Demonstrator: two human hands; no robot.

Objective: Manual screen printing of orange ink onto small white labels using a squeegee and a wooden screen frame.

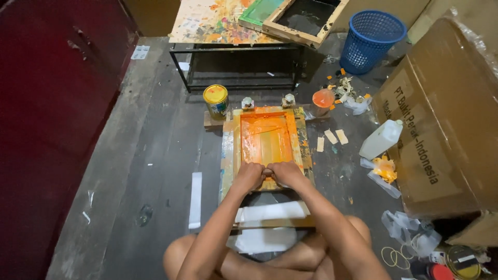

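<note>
At the left of the frame a white strip (pixel 195 199) lies flat on the dark wooden floor (pixel 150 155). Right of it, in the upper middle, a yellow-lidded paint can (pixel 216 100) stands just beside the far left corner of the printing frame (pixel 299 136), a wooden frame with an orange-inked screen that lies flat on the floor in the centre, clamped at its far edge.

The left hand (pixel 250 176) and right hand (pixel 286 173) sit side by side, touching, at the near edge of the screen. Both grips are closed around what seems to be a squeegee handle, mostly hidden under the fingers, so I cannot tell its shape.

By my judgement the frame is stiff and fairly light, while the mesh is taut and easy to damage; it is best taken by the wooden rails, not the inked middle, which looks wet and slippery.

Further right, an orange-covered cup (pixel 322 99) stands near the frame's far right corner. A white plastic jug (pixel 382 139) lies tilted at centre right, a blue mesh basket (pixel 371 39) stands at the upper right, and a large cardboard box (pixel 446 119) fills the right edge.
</note>
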